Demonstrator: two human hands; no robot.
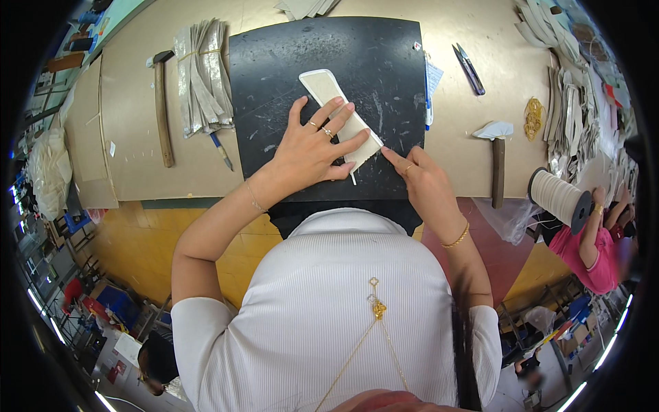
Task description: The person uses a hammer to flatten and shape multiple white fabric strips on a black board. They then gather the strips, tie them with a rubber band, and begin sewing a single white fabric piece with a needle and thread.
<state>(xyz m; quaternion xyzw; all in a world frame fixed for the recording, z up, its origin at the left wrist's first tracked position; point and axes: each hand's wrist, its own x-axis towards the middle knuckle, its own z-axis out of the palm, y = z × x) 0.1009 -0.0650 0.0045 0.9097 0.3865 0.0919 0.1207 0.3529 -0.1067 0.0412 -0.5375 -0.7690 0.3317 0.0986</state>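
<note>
A flat cream strap-like piece with a white edge lies slantwise on the black work mat. My left hand rests across it with fingers spread, pressing it against the mat. Past its lower end sticks out a short white cord end. My right hand is at the piece's lower right corner, index finger stretched to its white edge and the other fingers curled under. Whether the right fingers hold anything small is hidden.
Left of the mat are a hammer, bundled pale strips and a brush-like tool. To the right lie thread snips, another hammer, gold chain-like loops and a spool of white cord. A co-worker in pink sits at far right.
</note>
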